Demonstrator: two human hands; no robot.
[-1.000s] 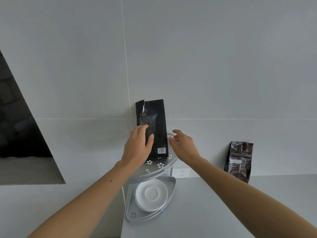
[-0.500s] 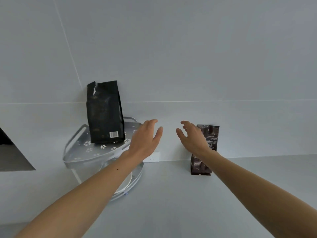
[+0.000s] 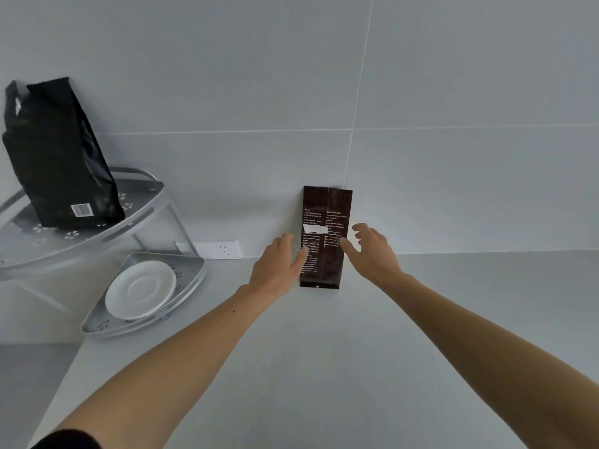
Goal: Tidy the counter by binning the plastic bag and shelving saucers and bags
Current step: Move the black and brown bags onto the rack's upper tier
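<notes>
Here both spread hands flank the brown bag (image 3: 325, 236), its small white print unreadable.

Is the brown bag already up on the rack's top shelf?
No, the brown bag stands on the counter against the wall, between both open hands, while only the black bag sits on the top shelf.

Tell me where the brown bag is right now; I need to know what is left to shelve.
The brown bag stands on the counter against the wall, centre of the head view, between the left hand and right hand, right of the socket.
</notes>
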